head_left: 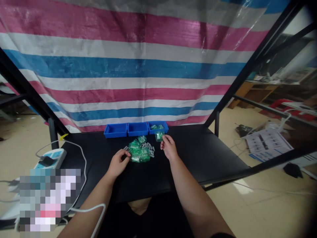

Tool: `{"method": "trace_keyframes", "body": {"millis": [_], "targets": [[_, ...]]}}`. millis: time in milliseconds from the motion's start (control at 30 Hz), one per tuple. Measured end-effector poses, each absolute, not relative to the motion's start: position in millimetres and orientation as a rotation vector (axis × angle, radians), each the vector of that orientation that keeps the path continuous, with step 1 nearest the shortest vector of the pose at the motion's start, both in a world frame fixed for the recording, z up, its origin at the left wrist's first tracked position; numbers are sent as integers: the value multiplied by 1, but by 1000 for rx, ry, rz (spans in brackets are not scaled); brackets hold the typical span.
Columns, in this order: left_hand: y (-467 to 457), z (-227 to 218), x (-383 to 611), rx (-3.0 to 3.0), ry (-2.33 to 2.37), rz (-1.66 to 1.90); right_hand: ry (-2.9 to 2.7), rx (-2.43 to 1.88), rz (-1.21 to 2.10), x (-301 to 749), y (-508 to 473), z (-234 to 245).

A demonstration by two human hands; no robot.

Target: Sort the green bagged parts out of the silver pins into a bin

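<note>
On black table (198,155): left hand (119,162) curled against green bags (140,150), right hand (169,147) pinching one; striped tarp (123,66) behind.

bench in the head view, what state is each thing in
left hand, curled, fingers at the pile's edge
right hand, raised, pinching a small green plastic bag
pile of green bags, heaped with loose grey parts on the black table
right blue bin, holding green bags
power strip, plugged into
</note>
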State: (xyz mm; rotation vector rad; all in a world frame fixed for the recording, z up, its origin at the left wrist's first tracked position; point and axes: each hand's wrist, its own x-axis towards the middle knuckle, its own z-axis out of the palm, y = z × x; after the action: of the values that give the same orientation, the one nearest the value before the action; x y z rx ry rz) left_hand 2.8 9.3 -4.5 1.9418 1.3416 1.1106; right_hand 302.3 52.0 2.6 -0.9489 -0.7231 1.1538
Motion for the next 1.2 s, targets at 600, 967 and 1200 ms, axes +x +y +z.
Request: {"method": "trace_keyframes", "body": {"millis": [600, 967, 1200], "targets": [[8, -1, 3, 1937, 1352, 1093, -907, -816, 1149, 299, 50, 1], [8, -1, 3, 1948, 1341, 1108, -956, -996, 943, 302, 57, -8], [9, -2, 3, 1946, 1320, 1108, -881, -953, 916, 305, 61, -13]]}}
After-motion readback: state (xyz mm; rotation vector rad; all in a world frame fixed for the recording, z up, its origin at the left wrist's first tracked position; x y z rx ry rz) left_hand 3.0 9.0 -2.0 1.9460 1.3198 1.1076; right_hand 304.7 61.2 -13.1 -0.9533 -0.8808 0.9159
